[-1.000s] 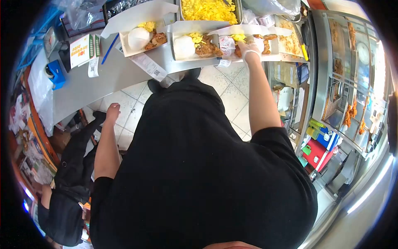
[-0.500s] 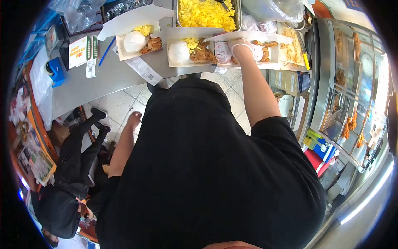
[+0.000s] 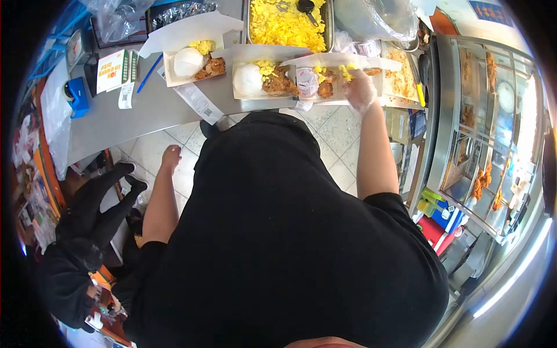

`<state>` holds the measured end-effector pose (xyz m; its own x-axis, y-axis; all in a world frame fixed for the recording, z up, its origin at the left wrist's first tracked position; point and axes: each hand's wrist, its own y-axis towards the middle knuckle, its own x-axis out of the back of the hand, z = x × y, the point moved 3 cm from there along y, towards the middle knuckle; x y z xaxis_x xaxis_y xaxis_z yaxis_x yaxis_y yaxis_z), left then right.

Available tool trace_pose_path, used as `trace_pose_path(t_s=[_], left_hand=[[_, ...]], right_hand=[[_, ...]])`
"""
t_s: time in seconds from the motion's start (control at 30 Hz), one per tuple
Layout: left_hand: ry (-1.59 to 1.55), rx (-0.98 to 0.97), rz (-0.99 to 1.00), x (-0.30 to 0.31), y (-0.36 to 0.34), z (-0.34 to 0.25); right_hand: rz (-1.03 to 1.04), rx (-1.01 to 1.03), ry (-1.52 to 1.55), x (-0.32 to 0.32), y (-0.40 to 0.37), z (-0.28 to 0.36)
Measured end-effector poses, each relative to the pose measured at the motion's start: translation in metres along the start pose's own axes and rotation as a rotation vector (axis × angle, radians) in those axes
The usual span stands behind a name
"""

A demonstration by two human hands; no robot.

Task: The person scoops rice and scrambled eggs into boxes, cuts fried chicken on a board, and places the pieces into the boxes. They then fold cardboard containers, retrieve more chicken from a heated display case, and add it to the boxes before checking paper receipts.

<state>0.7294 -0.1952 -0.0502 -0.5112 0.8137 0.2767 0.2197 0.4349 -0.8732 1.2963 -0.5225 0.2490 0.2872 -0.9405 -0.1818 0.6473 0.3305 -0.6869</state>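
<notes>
My right hand (image 3: 361,91), in a clear plastic glove, pinches a clump of yellow scrambled egg (image 3: 347,71) over the right-hand open paper box (image 3: 341,97). A paper-wrapped bundle with red print (image 3: 307,82) and browned fried chicken (image 3: 326,88) lie in that box, with some egg bits near the chicken. Beside it, the middle box (image 3: 246,94) holds a white rice mound (image 3: 248,79), egg and chicken. Another box (image 3: 181,82) on the left has similar contents. My left hand (image 3: 172,156) hangs bare below the counter edge, fingers curled, nothing visible in it.
A metal tray of scrambled egg (image 3: 278,29) with a black ladle (image 3: 306,7) sits behind the boxes. Receipts (image 3: 198,103), a blue pen (image 3: 149,72) and a tape dispenser (image 3: 76,98) lie leftward. A yellow-handled knife (image 3: 420,94) and glass food cabinet (image 3: 487,127) stand right. Another person (image 3: 87,232) is at lower left.
My right hand has drawn back and rightward from the right-hand box, and the egg in its fingers now shows. My left hand has swung slightly left and up.
</notes>
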Motion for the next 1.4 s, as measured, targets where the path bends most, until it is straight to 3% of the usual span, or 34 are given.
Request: trace_pose_path(t_s=[0.07, 0.2, 0.27, 0.33, 0.37, 0.53, 0.6, 0.63, 0.7, 0.8, 0.87, 1.07, 1.17, 1.23, 1.27, 1.3, 1.33, 1.4], left_hand=[[-0.003, -0.024, -0.031, -0.008, -0.008, -0.017], [0.088, -0.113, -0.021, -0.021, -0.015, -0.023], [0.21, -0.073, 0.007, -0.028, -0.017, -0.018], [0.321, -0.081, 0.048, -0.027, -0.015, -0.005], [0.358, -0.037, 0.091, -0.026, -0.02, -0.007], [0.103, 0.028, -0.002, -0.02, -0.033, 0.005], [0.174, 0.054, 0.001, -0.019, -0.037, 0.01], [0.199, 0.068, -0.011, -0.021, -0.043, 0.011], [0.26, 0.086, 0.037, -0.022, -0.036, 0.024], [0.287, 0.044, 0.042, -0.021, -0.048, 0.023], [0.343, -0.067, 0.018, -0.021, -0.051, 0.009], [0.326, -0.116, -0.036, -0.022, -0.051, -0.021], [0.287, -0.152, -0.059, -0.021, -0.05, -0.03], [0.248, -0.149, -0.076, -0.021, -0.048, -0.027], [0.218, -0.144, -0.09, -0.02, -0.048, -0.026], [0.219, -0.136, -0.094, -0.02, -0.052, -0.023], [0.217, -0.134, -0.106, -0.021, -0.059, -0.02], [0.238, -0.147, -0.107, -0.016, -0.061, -0.013]], right_hand=[[0.244, 0.026, 0.113, -0.002, -0.014, 0.018], [0.085, 0.215, -0.107, -0.058, -0.024, 0.075], [0.132, 0.276, -0.24, -0.075, -0.019, 0.098], [-0.07, 0.432, -0.94, -0.093, -0.032, 0.121], [-0.072, 0.435, -0.936, -0.09, -0.034, 0.121], [0.011, 0.091, -1.599, -0.053, -0.041, 0.066], [0.286, 0.687, -2.171, 0.021, 0.054, -0.015], [0.295, 0.693, -2.17, 0.008, 0.046, -0.017], [0.011, 0.475, -1.894, -0.028, 0.018, -0.02], [-0.003, 0.435, -1.861, -0.032, 0.033, -0.033], [0.005, 0.492, -1.885, -0.025, 0.052, -0.042], [0.052, 0.577, -1.914, -0.03, 0.045, -0.041], [0.041, 0.572, -1.842, -0.03, 0.036, -0.03], [-0.067, 0.564, -1.632, -0.029, 0.024, -0.01], [-0.057, 0.574, -1.633, -0.027, 0.027, 0.006], [0.087, 0.555, -1.566, -0.023, 0.029, 0.021], [0.218, 0.523, -1.487, -0.023, 0.024, 0.032], [0.097, 0.158, -1.408, -0.061, -0.005, 0.079]])
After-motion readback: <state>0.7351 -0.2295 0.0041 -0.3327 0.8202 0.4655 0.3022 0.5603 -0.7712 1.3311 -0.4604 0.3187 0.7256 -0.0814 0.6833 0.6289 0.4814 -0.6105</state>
